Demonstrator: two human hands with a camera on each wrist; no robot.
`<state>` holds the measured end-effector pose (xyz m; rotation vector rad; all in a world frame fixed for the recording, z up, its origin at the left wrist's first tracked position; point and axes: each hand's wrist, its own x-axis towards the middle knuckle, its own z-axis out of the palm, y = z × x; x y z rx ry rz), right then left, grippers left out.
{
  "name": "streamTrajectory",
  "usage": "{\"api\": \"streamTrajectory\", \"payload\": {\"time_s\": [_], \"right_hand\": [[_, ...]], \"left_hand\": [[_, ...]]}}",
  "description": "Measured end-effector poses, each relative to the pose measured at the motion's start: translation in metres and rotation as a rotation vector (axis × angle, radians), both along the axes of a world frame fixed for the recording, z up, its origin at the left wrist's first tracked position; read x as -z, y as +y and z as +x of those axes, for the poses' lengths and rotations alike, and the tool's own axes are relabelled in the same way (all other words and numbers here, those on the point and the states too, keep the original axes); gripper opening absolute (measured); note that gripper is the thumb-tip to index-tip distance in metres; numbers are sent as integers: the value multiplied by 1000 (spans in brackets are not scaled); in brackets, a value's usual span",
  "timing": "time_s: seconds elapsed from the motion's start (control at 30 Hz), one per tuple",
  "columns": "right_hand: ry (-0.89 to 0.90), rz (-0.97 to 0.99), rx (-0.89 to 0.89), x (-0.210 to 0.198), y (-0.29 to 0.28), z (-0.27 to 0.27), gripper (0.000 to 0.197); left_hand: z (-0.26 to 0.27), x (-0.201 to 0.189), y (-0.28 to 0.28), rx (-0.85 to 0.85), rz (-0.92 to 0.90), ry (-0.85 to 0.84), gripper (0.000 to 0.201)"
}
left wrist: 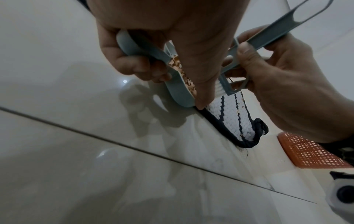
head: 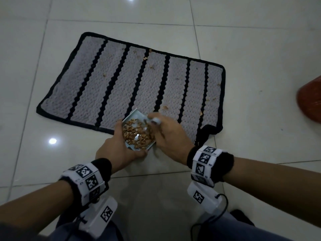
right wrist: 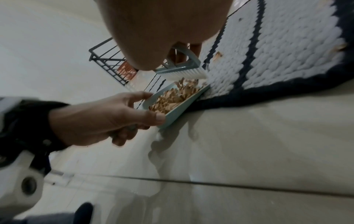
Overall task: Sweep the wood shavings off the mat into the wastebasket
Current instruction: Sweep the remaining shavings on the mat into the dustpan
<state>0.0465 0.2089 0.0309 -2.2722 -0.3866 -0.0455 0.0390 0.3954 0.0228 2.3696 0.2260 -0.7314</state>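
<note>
The left hand (head: 119,150) grips the handle end of the small blue dustpan (head: 137,131), fingers curled under it, thumb along its near rim. The pan is tilted, its front lip touching the near border of the striped mat (head: 121,80). It carries a full heap of wood shavings (head: 139,133), brown curls piled nearly across the tray.

The right hand (head: 168,136) holds the little blue brush (right wrist: 182,71), fingers wrapped round its slotted handle (left wrist: 287,31). The white bristles (right wrist: 189,75) sit right over the pan's mouth, at the edge of the mat.

Out on the mat, loose shavings (head: 165,107) lie scattered: a few toward the far edge, some on the right-hand stripes, 1 bigger curl just beyond the brush. The mat's near right corner (head: 208,131) is folded up on itself.

The orange mesh wastebasket (head: 311,101) stands on the tiled floor (head: 243,40) to the right, well apart from the pan. Beyond the mat, the right wrist view catches a dark wire rack (right wrist: 107,66).
</note>
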Motion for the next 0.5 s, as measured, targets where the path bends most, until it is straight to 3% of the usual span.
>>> {"api": "streamTrajectory", "payload": {"time_s": [0.17, 0.27, 0.5], "right_hand": [[20, 53, 367, -5, -42, 20, 18], [9, -14, 529, -1, -75, 28, 21], [25, -102, 557, 22, -107, 27, 19]], "left_hand": [[0, -1, 0, 13, -10, -4, 120], [0, 0, 0, 16, -20, -8, 120], [0, 4, 0, 18, -10, 2, 121]]}}
